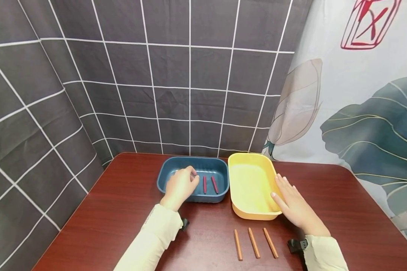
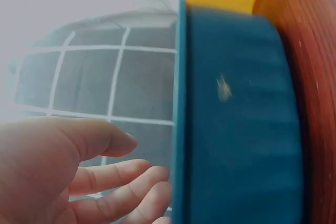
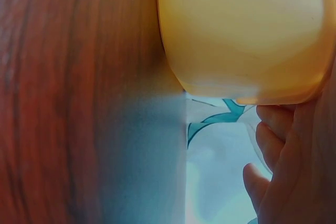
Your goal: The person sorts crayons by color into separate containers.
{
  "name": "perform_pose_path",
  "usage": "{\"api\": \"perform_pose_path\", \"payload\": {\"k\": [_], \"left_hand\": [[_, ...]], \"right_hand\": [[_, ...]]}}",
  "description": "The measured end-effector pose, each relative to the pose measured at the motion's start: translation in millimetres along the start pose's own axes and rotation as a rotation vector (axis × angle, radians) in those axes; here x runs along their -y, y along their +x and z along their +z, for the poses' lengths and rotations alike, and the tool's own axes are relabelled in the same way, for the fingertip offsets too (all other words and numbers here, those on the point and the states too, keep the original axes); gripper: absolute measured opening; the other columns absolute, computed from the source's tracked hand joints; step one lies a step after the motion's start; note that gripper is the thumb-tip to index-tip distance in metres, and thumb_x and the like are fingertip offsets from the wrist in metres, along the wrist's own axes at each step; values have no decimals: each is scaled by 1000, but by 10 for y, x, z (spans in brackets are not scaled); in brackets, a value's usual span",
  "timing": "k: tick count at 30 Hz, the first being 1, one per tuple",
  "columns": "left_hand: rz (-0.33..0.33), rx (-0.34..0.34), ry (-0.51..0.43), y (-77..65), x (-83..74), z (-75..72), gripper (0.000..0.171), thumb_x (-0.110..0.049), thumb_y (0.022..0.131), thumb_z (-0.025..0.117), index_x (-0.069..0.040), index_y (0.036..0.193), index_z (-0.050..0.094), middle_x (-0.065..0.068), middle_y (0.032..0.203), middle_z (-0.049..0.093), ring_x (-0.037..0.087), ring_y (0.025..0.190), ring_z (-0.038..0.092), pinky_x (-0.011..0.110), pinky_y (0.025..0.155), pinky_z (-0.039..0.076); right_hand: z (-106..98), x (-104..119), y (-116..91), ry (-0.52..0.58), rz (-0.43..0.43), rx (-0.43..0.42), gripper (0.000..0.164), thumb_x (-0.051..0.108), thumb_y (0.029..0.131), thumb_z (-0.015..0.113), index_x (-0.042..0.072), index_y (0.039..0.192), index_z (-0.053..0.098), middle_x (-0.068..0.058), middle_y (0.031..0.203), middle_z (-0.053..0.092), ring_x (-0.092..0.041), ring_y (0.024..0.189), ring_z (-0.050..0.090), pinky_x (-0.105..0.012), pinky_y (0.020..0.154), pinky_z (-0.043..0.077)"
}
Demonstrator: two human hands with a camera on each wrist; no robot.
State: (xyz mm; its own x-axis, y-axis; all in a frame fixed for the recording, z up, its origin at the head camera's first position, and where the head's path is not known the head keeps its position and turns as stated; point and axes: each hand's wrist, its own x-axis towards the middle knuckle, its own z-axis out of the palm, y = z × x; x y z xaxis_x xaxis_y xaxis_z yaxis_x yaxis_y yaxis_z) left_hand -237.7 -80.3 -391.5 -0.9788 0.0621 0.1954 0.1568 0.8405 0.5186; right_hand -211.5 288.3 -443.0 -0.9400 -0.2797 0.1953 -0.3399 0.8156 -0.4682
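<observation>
My left hand (image 1: 181, 185) hovers at the left part of a blue bin (image 1: 193, 161), bent at the wrist. In the left wrist view its thumb (image 2: 113, 139) and loosely curled fingers stand apart, with nothing visible between them. Two dark red sticks, a left one (image 1: 205, 185) and a right one (image 1: 214, 184), lie in the bin to the right of that hand. My right hand (image 1: 296, 205) rests on the right rim of a yellow bin (image 1: 254, 216), its fingers extended along the edge and its thumb over the rim.
Three orange-brown sticks, a left one (image 1: 238, 244), a middle one (image 1: 254, 242) and a right one (image 1: 270, 242), lie on the reddish wooden table (image 1: 203, 241) in front of the yellow bin. Behind the table hangs dark gridded cloth (image 1: 169, 98), with a leaf-patterned cloth (image 1: 352, 124) on the right.
</observation>
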Motion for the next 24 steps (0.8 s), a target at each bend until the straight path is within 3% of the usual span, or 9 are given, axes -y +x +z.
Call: {"api": "perform_pose_path", "payload": {"k": [12, 18, 24], "left_hand": [[113, -119, -25, -269, -84, -11, 7, -21, 93, 68, -14, 95, 69, -1, 85, 70, 16, 76, 68, 35, 63, 53], [146, -219, -3, -297, 48, -9, 13, -19, 92, 71, -10, 102, 71, 6, 98, 71, 25, 94, 68, 44, 79, 57], [273, -293, 121, -289, 253, -5, 28, -18, 91, 74, -4, 115, 72, 14, 113, 69, 34, 111, 62, 49, 94, 54]], "right_hand": [[-11, 6, 18, -2, 12, 14, 70, 38, 106, 48, -3, 158, 26, -26, 163, 22, -49, 150, 18, -67, 117, 15], [-2, 4, 22, -9, 19, 13, 70, 39, 106, 48, -3, 158, 26, -26, 163, 23, -49, 149, 19, -68, 117, 16], [-11, 20, 14, -10, 30, 21, 71, 40, 106, 47, -3, 158, 25, -27, 163, 23, -49, 150, 18, -68, 116, 17]]}}
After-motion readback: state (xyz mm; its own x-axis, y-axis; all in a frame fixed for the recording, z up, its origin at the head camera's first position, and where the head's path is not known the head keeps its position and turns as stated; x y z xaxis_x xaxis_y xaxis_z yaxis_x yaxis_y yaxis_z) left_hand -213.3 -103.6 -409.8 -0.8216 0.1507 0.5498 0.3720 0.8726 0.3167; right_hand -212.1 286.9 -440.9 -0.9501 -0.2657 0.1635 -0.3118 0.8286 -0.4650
